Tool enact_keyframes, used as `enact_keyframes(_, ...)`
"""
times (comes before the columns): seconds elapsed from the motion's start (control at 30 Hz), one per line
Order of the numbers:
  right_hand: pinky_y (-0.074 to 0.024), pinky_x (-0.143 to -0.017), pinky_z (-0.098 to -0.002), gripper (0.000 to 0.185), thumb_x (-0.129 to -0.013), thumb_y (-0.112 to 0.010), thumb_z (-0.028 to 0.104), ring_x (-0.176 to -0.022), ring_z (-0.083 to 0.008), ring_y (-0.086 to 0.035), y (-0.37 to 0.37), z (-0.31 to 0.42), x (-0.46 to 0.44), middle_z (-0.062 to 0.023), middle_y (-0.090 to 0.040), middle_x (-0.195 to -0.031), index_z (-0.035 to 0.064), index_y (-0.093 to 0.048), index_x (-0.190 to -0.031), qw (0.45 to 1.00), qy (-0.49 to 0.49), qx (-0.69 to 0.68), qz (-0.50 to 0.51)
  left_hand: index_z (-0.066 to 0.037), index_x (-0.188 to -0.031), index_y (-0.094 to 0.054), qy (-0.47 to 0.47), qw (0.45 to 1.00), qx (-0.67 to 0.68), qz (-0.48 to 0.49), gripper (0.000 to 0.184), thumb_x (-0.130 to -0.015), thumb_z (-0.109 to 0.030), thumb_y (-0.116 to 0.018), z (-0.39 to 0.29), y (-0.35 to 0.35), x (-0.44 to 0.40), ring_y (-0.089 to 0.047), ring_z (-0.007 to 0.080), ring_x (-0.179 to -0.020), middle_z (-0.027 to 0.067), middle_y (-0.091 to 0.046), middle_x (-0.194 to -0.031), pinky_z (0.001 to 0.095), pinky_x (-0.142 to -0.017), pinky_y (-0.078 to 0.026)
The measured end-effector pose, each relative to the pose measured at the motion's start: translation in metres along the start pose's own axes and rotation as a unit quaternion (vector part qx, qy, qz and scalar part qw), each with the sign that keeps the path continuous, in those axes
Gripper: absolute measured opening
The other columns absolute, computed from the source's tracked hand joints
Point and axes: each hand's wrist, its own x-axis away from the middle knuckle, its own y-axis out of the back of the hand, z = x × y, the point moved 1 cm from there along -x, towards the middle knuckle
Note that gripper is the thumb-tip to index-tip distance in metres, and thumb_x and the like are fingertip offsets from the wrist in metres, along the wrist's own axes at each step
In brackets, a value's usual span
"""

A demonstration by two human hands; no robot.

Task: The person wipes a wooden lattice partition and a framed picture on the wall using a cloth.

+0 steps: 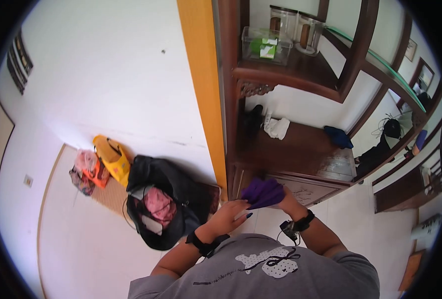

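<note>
A bunched purple cloth hangs in front of my chest, before the dark wooden cabinet. My right hand is closed on its right side, with the fingers partly hidden behind the folds. On the other side, my left hand has its fingers stretched towards the cloth's left edge, and the fingertips seem to touch it. The left thumb, with a dark nail, stands apart from the fingers. A large black bag stands open on the floor to the left, with pink cloth inside.
On the cabinet shelf lie a white cloth, a dark blue cloth and a black item. Higher up are a clear box and glass jars. A yellow bag and an orange bag sit by the wall.
</note>
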Motion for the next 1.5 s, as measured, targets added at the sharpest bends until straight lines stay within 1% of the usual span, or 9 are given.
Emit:
enact_keyframes(0.1,-0.0455,-0.091,-0.0299,0.031,-0.086,-0.063,0.009,-0.102,-0.0149,-0.058,0.008,0.022,-0.020,-0.0080,-0.063,-0.111,0.0023,-0.056,-0.115,0.989,0.030,-0.093,-0.112,-0.002,-0.122,-0.052,-0.015,1.000,0.000,0.005,0.042,-0.083,-0.012,-0.062,0.011,0.011,-0.015,-0.051,0.0360,-0.112,0.0185,-0.055,-0.120,0.0410,-0.095,-0.041)
enact_keyframes(0.3,-0.0420,-0.096,-0.0297,0.040,-0.085,-0.063,0.003,-0.110,-0.0155,-0.054,0.041,0.025,-0.028,-0.0065,-0.057,-0.120,0.0029,-0.050,-0.123,0.971,0.048,-0.140,-0.190,-0.002,-0.126,-0.049,-0.052,0.997,0.046,0.030,0.048,-0.081,-0.011,-0.063,0.016,0.011,-0.060,-0.050,0.0361,-0.115,0.0188,-0.053,-0.123,0.0411,-0.097,-0.040)
enact_keyframes(0.6,-0.0399,-0.101,-0.0319,0.055,-0.084,-0.064,0.003,-0.115,-0.0179,-0.051,0.110,0.029,-0.042,-0.0083,-0.051,-0.126,0.0044,-0.039,-0.133,0.956,0.168,-0.169,-0.171,-0.001,-0.129,-0.044,-0.082,0.996,0.017,0.024,0.053,-0.080,-0.012,-0.062,0.014,-0.022,-0.142,-0.050,0.0367,-0.115,0.0205,-0.050,-0.128,0.0416,-0.098,-0.039)
enact_keyframes(0.77,-0.0418,-0.098,-0.0357,0.052,-0.082,-0.062,0.002,-0.114,-0.0233,-0.052,0.154,-0.018,-0.044,-0.0111,-0.053,-0.122,0.0036,-0.041,-0.130,0.935,0.146,-0.261,-0.188,-0.002,-0.130,-0.043,-0.070,0.996,0.023,0.056,0.056,-0.080,-0.016,-0.063,0.018,-0.061,-0.191,-0.045,0.0372,-0.120,0.0196,-0.046,-0.132,0.0452,-0.100,-0.036)
enact_keyframes(0.83,-0.0431,-0.095,-0.0391,0.053,-0.078,-0.064,0.006,-0.113,-0.0291,-0.052,0.169,-0.059,-0.037,-0.0153,-0.052,-0.122,0.0026,-0.044,-0.127,0.968,0.124,-0.061,-0.209,-0.003,-0.130,-0.043,-0.051,0.991,-0.101,0.073,0.059,-0.079,-0.022,-0.064,0.019,-0.086,-0.210,-0.038,0.0365,-0.127,0.0190,-0.041,-0.137,0.0488,-0.103,-0.032)
enact_keyframes(0.9,-0.0433,-0.094,-0.0427,0.057,-0.073,-0.067,0.015,-0.114,-0.0361,-0.050,0.181,-0.093,-0.022,-0.0205,-0.049,-0.125,0.0012,-0.046,-0.124,0.909,0.080,0.363,-0.189,-0.001,-0.130,-0.042,-0.047,0.974,-0.194,0.103,0.063,-0.079,-0.029,-0.064,0.026,-0.114,-0.227,-0.031,0.0368,-0.132,0.0202,-0.035,-0.141,0.0515,-0.104,-0.030)
enact_keyframes(0.97,-0.0429,-0.089,-0.0460,0.057,-0.064,-0.068,0.017,-0.109,-0.0417,-0.048,0.177,-0.119,-0.009,-0.0245,-0.050,-0.117,0.0002,-0.052,-0.116,0.912,0.010,0.371,-0.172,0.003,-0.130,-0.042,-0.058,0.953,-0.256,0.150,0.069,-0.078,-0.037,-0.064,0.038,-0.146,-0.241,-0.026,0.0382,-0.135,0.0230,-0.029,-0.143,0.0532,-0.104,-0.028)
enact_keyframes(1.27,-0.0425,-0.090,-0.0455,0.046,-0.068,-0.065,0.020,-0.106,-0.0357,-0.052,0.223,-0.148,0.021,-0.0168,-0.057,-0.111,0.0003,-0.058,-0.109,0.938,0.055,0.299,-0.164,0.006,-0.128,-0.043,-0.070,0.936,-0.295,0.179,0.077,-0.079,-0.051,-0.059,0.063,-0.230,-0.277,-0.023,0.0335,-0.137,0.0207,-0.025,-0.148,0.0484,-0.108,-0.026)
enact_keyframes(1.5,-0.0495,-0.073,-0.0324,0.024,-0.072,-0.057,-0.004,-0.085,-0.0289,-0.058,0.240,-0.136,0.004,-0.0135,-0.059,-0.095,0.0045,-0.061,-0.094,0.942,0.041,0.100,-0.319,0.003,-0.131,-0.042,-0.041,0.942,-0.278,0.181,0.077,-0.080,-0.052,-0.058,0.062,-0.228,-0.289,-0.026,0.0312,-0.137,0.0182,-0.025,-0.148,0.0468,-0.109,-0.025)
